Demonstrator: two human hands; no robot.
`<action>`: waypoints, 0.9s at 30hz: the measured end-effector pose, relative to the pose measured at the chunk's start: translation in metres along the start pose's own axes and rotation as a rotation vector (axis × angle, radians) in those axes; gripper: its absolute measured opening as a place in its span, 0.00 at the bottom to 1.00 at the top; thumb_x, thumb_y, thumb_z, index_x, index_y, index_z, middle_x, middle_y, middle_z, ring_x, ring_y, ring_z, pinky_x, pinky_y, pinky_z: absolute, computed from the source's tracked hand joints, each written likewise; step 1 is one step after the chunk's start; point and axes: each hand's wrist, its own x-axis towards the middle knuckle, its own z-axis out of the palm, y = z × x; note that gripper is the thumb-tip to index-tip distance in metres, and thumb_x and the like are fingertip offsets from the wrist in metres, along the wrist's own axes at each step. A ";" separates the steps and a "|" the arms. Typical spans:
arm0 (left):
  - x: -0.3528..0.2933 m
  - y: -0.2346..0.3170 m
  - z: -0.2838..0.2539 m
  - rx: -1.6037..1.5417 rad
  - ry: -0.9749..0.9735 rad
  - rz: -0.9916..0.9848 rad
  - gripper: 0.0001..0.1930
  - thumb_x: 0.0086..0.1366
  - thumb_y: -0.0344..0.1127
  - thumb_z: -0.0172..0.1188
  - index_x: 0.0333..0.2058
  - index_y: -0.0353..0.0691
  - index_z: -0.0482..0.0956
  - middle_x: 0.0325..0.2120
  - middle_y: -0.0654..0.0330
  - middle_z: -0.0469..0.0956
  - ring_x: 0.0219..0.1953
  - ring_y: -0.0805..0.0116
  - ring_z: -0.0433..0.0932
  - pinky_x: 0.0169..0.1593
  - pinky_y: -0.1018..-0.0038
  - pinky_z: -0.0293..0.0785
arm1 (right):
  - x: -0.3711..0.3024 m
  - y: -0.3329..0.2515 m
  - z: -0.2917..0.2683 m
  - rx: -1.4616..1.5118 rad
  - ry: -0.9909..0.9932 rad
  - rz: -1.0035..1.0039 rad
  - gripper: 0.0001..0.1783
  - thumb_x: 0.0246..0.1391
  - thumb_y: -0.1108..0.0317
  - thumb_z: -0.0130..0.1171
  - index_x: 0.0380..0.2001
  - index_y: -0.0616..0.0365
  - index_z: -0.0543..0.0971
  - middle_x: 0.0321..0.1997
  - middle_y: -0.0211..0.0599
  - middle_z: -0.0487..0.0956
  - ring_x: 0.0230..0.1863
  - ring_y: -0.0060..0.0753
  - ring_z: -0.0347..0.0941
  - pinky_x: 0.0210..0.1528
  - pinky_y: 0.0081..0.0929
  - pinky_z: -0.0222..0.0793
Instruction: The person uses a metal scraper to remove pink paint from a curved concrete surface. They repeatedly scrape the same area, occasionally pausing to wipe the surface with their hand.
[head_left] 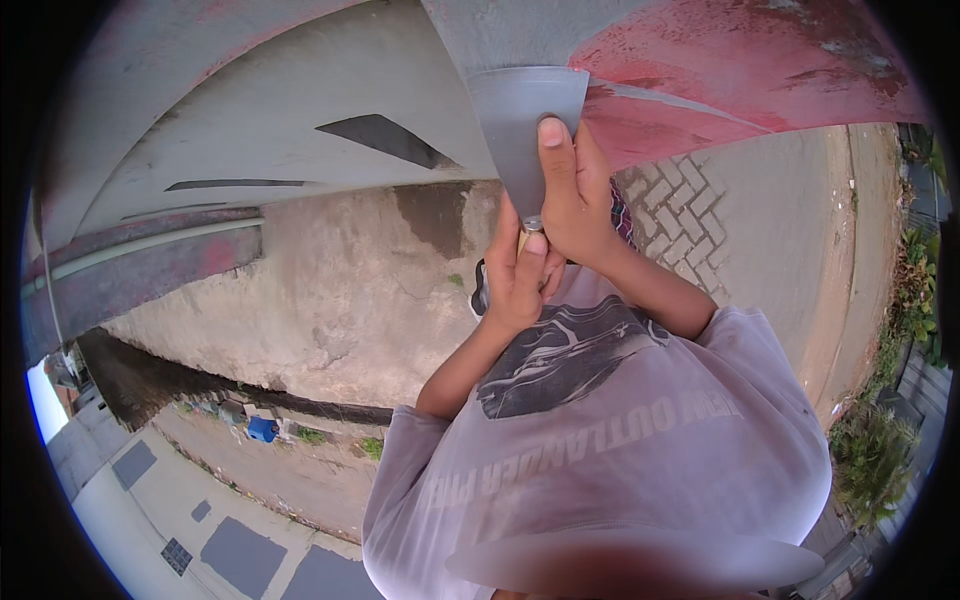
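Observation:
A putty knife [508, 130] with a wide grey metal blade points away from me, its broad edge against or just over a painted panel [660, 60]. The panel is pale grey at the left and worn red at the right, with a grey streak across the red. My left hand [518, 275] is closed round the knife's handle, which mostly hides behind the fingers. Higher up, my right hand [580, 195] grips the blade from its right side, thumb flat on the metal and fingers behind it.
A large curved grey panel [300, 100] with dark slots spans the upper left. Below lie stained concrete ground [330, 290] and, to the right, interlocking paving [685, 205]. Plants [870, 460] line the right side. A blue object [262, 429] sits among debris at the lower left.

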 end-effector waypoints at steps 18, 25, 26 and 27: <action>0.016 0.025 0.004 0.084 -0.136 0.272 0.32 0.71 0.36 0.41 0.69 0.33 0.43 0.19 0.66 0.66 0.13 0.84 0.57 0.18 0.86 0.55 | 0.017 -0.046 0.004 0.019 -0.055 -0.151 0.20 0.71 0.54 0.39 0.39 0.61 0.72 0.28 0.26 0.73 0.28 0.11 0.65 0.29 0.14 0.63; 0.004 -0.003 -0.012 -0.061 -0.053 0.062 0.31 0.72 0.37 0.43 0.69 0.35 0.45 0.18 0.67 0.65 0.13 0.84 0.58 0.17 0.85 0.54 | -0.004 0.001 0.000 0.048 -0.082 0.103 0.20 0.71 0.55 0.40 0.38 0.61 0.72 0.29 0.25 0.72 0.28 0.13 0.64 0.29 0.17 0.62; 0.006 -0.009 -0.012 -0.044 -0.015 0.039 0.31 0.72 0.37 0.43 0.69 0.36 0.45 0.18 0.67 0.65 0.13 0.84 0.58 0.17 0.85 0.54 | -0.004 0.006 -0.003 0.050 -0.090 0.136 0.20 0.71 0.55 0.40 0.38 0.61 0.72 0.28 0.25 0.72 0.28 0.13 0.64 0.29 0.17 0.62; 0.008 -0.013 -0.012 -0.038 -0.043 0.054 0.31 0.72 0.37 0.43 0.69 0.36 0.45 0.18 0.67 0.65 0.13 0.84 0.58 0.17 0.85 0.54 | -0.003 0.009 -0.006 0.056 -0.094 0.161 0.20 0.71 0.55 0.40 0.37 0.61 0.72 0.27 0.25 0.72 0.28 0.14 0.64 0.29 0.18 0.62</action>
